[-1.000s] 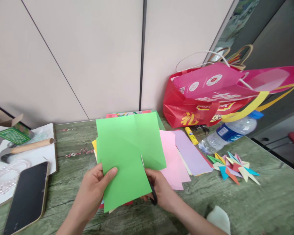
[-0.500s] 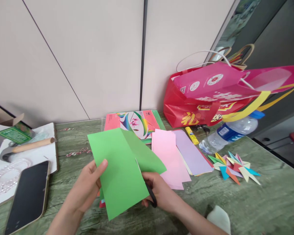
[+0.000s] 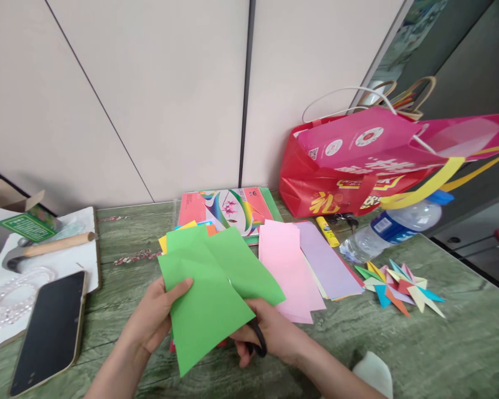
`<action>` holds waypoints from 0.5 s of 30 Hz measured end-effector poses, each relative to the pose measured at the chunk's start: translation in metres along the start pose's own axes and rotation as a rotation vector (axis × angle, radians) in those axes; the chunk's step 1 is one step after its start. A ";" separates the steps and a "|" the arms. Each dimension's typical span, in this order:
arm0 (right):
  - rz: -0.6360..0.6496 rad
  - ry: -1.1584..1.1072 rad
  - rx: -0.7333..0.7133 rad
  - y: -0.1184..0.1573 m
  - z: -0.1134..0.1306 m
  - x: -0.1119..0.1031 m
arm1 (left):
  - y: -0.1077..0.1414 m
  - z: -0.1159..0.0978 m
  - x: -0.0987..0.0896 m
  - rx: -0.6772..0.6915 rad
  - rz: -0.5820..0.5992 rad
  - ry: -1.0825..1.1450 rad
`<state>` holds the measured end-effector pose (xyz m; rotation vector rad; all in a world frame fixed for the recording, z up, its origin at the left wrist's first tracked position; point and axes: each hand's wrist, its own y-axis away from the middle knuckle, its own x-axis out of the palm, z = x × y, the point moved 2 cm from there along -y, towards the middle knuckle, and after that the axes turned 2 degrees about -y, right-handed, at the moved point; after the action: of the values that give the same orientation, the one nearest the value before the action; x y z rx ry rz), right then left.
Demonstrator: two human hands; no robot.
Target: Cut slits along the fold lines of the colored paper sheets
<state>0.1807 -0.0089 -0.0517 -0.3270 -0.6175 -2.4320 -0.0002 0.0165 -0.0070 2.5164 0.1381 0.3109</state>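
A green sheet of paper (image 3: 203, 310) is held above the table, slit partway from its near right edge. My left hand (image 3: 160, 310) pinches its left side, thumb on top. In my right hand (image 3: 270, 332) are scissors with black handles (image 3: 259, 339), my fingers in the loops. Their blades are mostly hidden under the paper, with a small glint at the end of the slit. Beneath lies a stack of coloured paper, its yellow corner (image 3: 163, 244) showing. Right of it lie pink paper strips (image 3: 280, 260) and a purple sheet (image 3: 326, 257).
Behind stand a paper pad (image 3: 191, 206) and a red gift bag (image 3: 299, 183). A yellow glue stick (image 3: 327, 231), a water bottle (image 3: 393, 226) and folded paper stars (image 3: 401, 285) lie right. A phone (image 3: 50, 332), a wooden-handled tool (image 3: 60, 244) and a box (image 3: 33, 221) are left.
The far edge of the green paper has come down and nearer, uncovering more of the stack behind it. The fingers of my right hand on the scissors have spread slightly. My left grip stays.
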 end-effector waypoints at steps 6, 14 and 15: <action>0.016 -0.120 0.134 -0.002 -0.007 -0.001 | -0.004 0.002 -0.002 -0.016 -0.025 -0.009; 0.027 -0.211 0.213 -0.008 -0.017 -0.004 | -0.011 0.006 -0.005 -0.061 -0.083 -0.053; 0.024 -0.212 0.212 -0.009 -0.017 -0.005 | -0.012 0.006 -0.006 -0.055 -0.078 -0.055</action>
<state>0.1775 -0.0090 -0.0714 -0.5046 -0.9500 -2.2997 -0.0047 0.0225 -0.0197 2.4554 0.2021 0.2108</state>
